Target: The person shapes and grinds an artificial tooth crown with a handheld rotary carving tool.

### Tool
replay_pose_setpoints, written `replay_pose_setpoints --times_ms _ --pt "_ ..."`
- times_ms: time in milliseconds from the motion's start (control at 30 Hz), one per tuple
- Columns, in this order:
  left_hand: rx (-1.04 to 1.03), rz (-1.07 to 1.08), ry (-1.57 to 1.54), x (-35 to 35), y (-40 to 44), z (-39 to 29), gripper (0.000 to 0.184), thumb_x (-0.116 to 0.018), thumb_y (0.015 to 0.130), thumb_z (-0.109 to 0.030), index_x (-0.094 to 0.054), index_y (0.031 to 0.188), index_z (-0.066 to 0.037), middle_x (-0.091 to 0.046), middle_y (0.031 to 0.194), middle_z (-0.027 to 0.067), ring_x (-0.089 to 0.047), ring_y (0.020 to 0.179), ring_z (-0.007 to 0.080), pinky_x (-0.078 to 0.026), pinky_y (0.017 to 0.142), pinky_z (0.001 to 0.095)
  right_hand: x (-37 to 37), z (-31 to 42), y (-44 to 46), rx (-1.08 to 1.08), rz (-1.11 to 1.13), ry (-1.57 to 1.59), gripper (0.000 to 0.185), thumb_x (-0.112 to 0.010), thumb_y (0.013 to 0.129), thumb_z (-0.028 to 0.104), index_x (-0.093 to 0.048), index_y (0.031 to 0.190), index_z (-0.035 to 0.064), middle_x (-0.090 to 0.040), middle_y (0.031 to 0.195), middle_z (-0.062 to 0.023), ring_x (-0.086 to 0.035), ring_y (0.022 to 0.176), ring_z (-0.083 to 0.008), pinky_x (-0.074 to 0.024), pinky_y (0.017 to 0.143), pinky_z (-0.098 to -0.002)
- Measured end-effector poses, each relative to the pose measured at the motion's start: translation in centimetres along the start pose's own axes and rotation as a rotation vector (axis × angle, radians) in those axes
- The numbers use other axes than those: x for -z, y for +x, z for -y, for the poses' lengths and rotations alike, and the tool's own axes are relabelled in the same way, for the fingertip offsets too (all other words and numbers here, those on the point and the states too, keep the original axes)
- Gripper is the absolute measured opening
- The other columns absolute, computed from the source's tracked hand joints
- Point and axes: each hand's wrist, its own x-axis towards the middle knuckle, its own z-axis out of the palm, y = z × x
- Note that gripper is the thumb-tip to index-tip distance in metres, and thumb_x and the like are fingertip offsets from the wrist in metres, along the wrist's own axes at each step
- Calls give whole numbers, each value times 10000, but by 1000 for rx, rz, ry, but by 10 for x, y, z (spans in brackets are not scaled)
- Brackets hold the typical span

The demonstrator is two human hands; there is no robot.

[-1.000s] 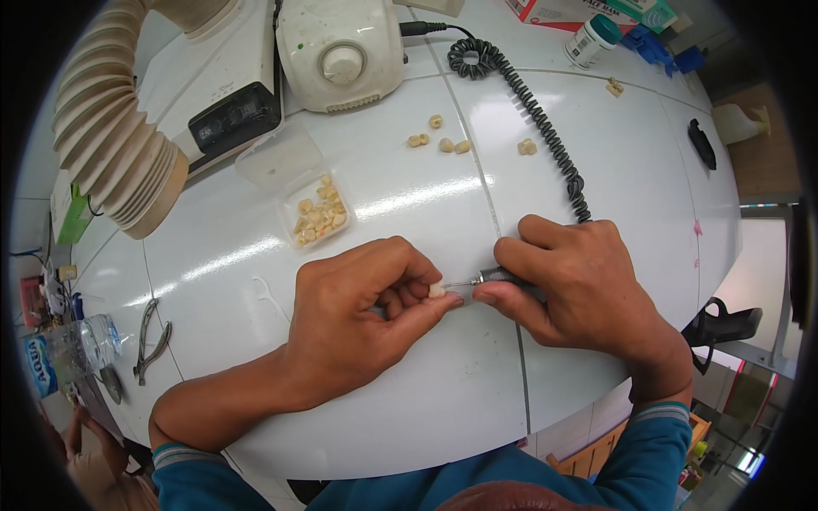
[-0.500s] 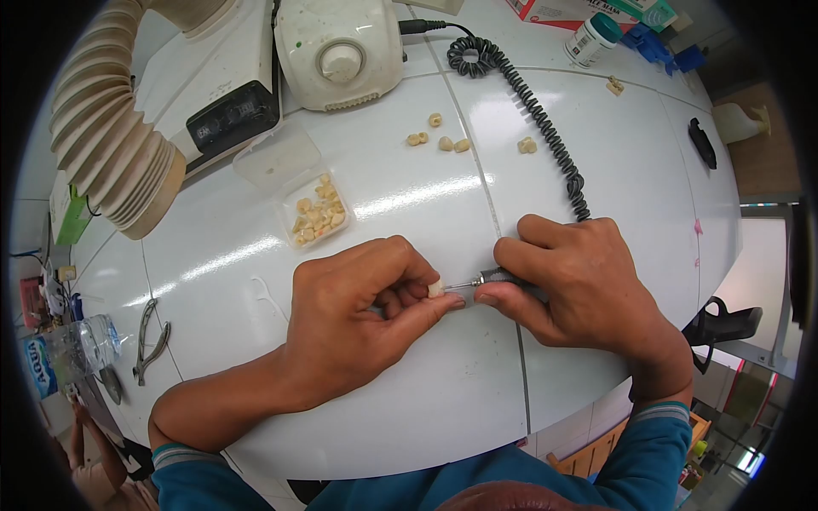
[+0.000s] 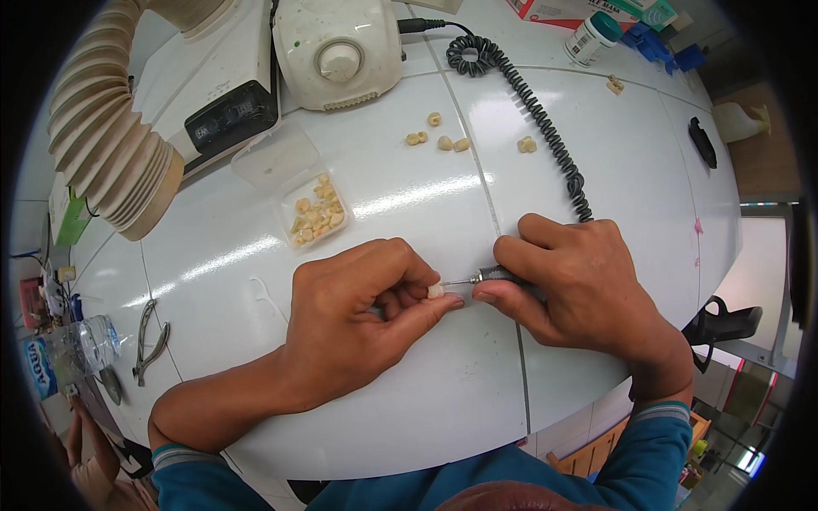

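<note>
Between the thumb and fingertips of my left hand (image 3: 366, 315) is a small cream dental crown (image 3: 435, 291). My right hand (image 3: 567, 281) grips a dark rotary handpiece (image 3: 496, 273), its thin metal bur pointing left with the tip at the crown. Whether the bur is spinning I cannot tell. A coiled black cord (image 3: 545, 119) runs from my right hand up to a cream control unit (image 3: 339, 53) with a round dial. Above my left hand stands an open clear plastic box (image 3: 291, 223) holding many similar tooth-shaped pieces.
Several loose crowns (image 3: 445, 144) lie on the white tiled table (image 3: 409, 426). A ribbed suction hose (image 3: 111, 128) hangs at upper left. Pliers (image 3: 152, 343) and a plastic bottle (image 3: 39, 366) are on the left. A green-capped jar (image 3: 591, 41) stands at the back right. Another person's arm (image 3: 98, 439) shows at lower left.
The handpiece and my right hand have shifted very slightly left and up, so the bur now meets the crown nearer its upper edge. My left hand stays nearly still.
</note>
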Motion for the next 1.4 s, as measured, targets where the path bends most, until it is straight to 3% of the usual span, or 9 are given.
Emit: replay_pose_setpoints --times_ms 867,967,1267,1400 --pt "-16 6 3 -1 0 -1 201 -934 922 -78 -753 977 -8 -735 835 70 -715 675 110 -552 586 254 0 0 0 18 8 -15 442 -736 1055 547 -752 924 126 -620 759 -66 -645 527 -264 -467 475 -409" --pt "-26 27 37 1 0 -2 230 -966 895 -61 -761 984 -7 -764 847 40 -697 701 56 -540 612 208 1 -1 0 22 20 -10 445 -731 1057 549 -752 923 126 -621 760 -67 -644 527 -264 -468 476 -408" --pt "-35 21 39 1 1 -1 243 -976 887 -71 -758 977 -13 -752 832 32 -690 694 57 -533 604 208 -1 0 0 5 5 -27 449 -728 1058 553 -752 926 124 -627 762 -66 -645 525 -261 -469 477 -408" --pt "-27 21 15 1 0 -2 220 -945 916 -96 -754 984 -11 -735 841 69 -715 673 113 -555 587 259 0 0 0 12 5 -23 448 -729 1058 552 -753 929 123 -626 758 -66 -647 525 -263 -473 478 -408"
